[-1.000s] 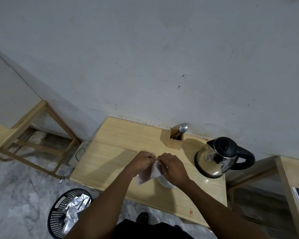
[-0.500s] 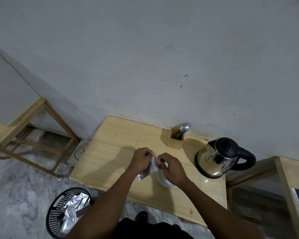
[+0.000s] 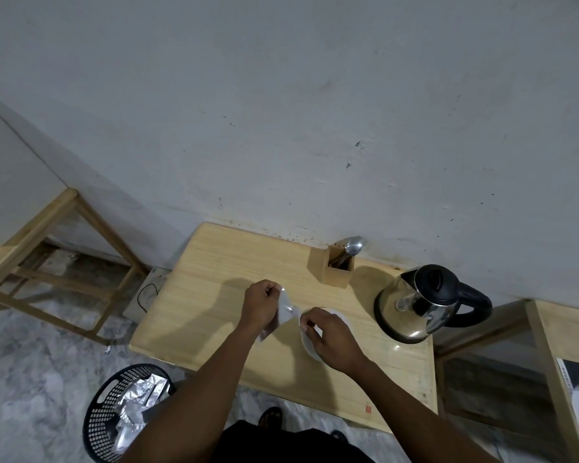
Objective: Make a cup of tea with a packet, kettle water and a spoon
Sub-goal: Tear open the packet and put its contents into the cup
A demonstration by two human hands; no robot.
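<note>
My left hand [image 3: 260, 305] grips a silvery tea packet [image 3: 283, 312] above the wooden table [image 3: 214, 282]. My right hand [image 3: 328, 335] pinches a small torn strip at the packet's top edge, a little to the right of it. Under my right hand stands a white cup [image 3: 343, 320], mostly hidden. A steel kettle [image 3: 415, 305] with a black lid and handle stands at the right. A spoon [image 3: 353, 246] sticks out of a wooden holder [image 3: 331, 269] at the back.
A black waste basket [image 3: 114, 412] holding several silvery wrappers stands on the floor at the lower left. A wooden frame stand [image 3: 64, 262] is at the left, another wooden table [image 3: 559, 362] at the right. The wall rises just behind the table.
My hands were together on the packet; now they have drawn apart, the right hand pulling a torn piece to the right over the cup.
</note>
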